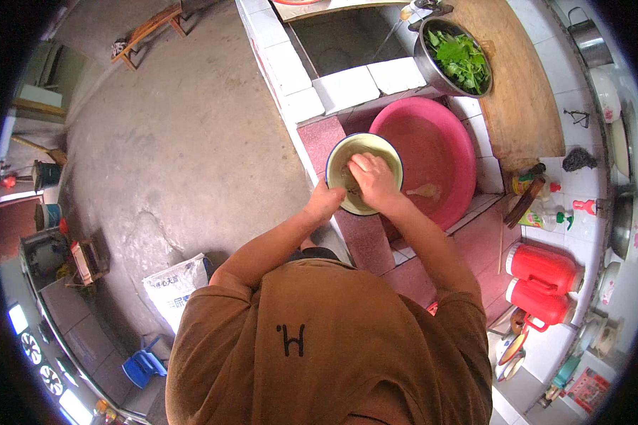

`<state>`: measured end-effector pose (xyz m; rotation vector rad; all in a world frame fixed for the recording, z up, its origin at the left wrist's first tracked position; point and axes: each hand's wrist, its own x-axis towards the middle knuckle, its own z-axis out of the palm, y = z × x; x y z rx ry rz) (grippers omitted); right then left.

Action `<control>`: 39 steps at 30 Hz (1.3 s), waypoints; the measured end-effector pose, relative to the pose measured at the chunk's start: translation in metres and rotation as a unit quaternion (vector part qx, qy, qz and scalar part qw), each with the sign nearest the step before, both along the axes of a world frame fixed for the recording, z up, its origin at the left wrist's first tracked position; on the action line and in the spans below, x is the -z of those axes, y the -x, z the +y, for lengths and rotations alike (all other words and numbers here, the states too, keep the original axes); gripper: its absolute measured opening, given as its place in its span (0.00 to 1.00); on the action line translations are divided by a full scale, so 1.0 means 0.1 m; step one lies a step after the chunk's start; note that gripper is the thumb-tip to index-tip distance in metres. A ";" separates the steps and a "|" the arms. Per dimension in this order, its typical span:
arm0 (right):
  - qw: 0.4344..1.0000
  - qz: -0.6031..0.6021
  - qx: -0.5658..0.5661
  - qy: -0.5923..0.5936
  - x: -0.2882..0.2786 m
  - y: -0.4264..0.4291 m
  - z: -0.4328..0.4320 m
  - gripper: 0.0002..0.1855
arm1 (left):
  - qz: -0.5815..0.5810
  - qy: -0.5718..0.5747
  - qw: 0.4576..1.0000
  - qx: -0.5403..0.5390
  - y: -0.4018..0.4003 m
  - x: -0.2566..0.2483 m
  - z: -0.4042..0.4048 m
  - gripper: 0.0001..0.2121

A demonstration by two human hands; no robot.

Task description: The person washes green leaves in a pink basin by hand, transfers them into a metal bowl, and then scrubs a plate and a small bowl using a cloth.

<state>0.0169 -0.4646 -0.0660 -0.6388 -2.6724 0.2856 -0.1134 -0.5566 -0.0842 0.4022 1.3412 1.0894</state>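
My left hand (327,199) holds the near left rim of an enamel basin (394,159), pale inside with a dark blue edge. Inside the basin is my right hand (371,175), fingers bent down against its inner wall; whether they hold anything is hidden. The basin is over the left edge of a large pink plastic tub (465,159) that contains water and a pale object. Beyond the tub, a metal bowl (430,64) of green leaves (457,58) stands at the edge of a wooden board (531,95). A tap (417,10) runs into a tiled sink (340,45).
Two red thermos flasks (545,265) and soap bottles (542,218) stand along the right wall. A wooden bench (151,26) is at the upper left. A white sack (175,289) and a blue plastic chair (143,366) are on the left side.
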 end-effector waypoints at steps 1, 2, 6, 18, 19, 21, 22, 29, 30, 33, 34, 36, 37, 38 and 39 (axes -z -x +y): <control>0.998 -0.025 0.000 -0.060 -0.07 -0.01 0.05 0.12 | 0.004 0.016 1.000 0.013 0.03 -0.10 0.00 0.16; 0.994 -0.066 0.015 -0.084 -0.09 -0.03 0.09 0.11 | 0.014 0.017 1.000 0.012 0.04 -0.09 0.00 0.17; 0.978 -0.183 0.058 -0.081 -0.03 -0.21 0.07 0.08 | 0.010 -0.036 0.999 -0.025 -0.04 0.18 -0.04 0.16; 0.920 -0.088 0.070 0.376 -0.04 -0.29 -0.31 0.08 | 0.329 -0.175 0.918 0.134 0.08 0.40 -0.15 0.11; 0.939 -0.129 0.062 0.312 -0.09 -0.31 -0.29 0.08 | 0.506 -0.247 0.793 0.231 0.13 0.39 -0.18 0.10; 0.961 -0.208 0.046 0.177 -0.17 -0.36 -0.27 0.08 | 0.237 -0.216 0.942 0.098 0.05 0.40 -0.15 0.10; 0.963 -0.212 0.040 0.162 -0.17 -0.35 -0.26 0.09 | 0.160 -0.189 0.967 0.068 0.05 0.41 -0.14 0.09; 0.972 -0.044 0.105 0.203 -0.06 -0.20 -0.32 0.20 | -0.068 0.022 0.997 -0.027 0.11 0.13 -0.04 0.08; 0.969 0.013 0.152 0.193 -0.03 -0.16 -0.33 0.24 | -0.043 0.018 0.999 -0.012 0.11 0.10 -0.05 0.08; 0.944 0.084 0.218 0.234 0.05 -0.09 -0.28 0.33 | -0.044 0.024 0.999 0.013 0.16 -0.10 -0.11 0.12; 0.939 0.108 0.232 0.228 0.08 -0.03 -0.28 0.33 | -0.057 0.029 0.998 0.019 0.18 -0.18 -0.12 0.14; 0.934 0.137 0.251 0.214 0.12 0.13 -0.30 0.32 | -0.088 0.010 0.996 -0.009 0.17 -0.07 -0.17 0.16; 0.935 0.138 0.242 0.218 0.11 0.22 -0.34 0.33 | -0.103 0.002 0.994 -0.025 0.17 0.00 -0.21 0.17; 0.936 0.139 0.233 0.223 0.11 0.31 -0.38 0.33 | -0.101 -0.003 0.995 -0.010 0.19 0.07 -0.26 0.18; 0.937 0.143 0.224 0.228 0.08 0.42 -0.42 0.33 | -0.095 -0.008 0.995 0.007 0.24 0.12 -0.30 0.19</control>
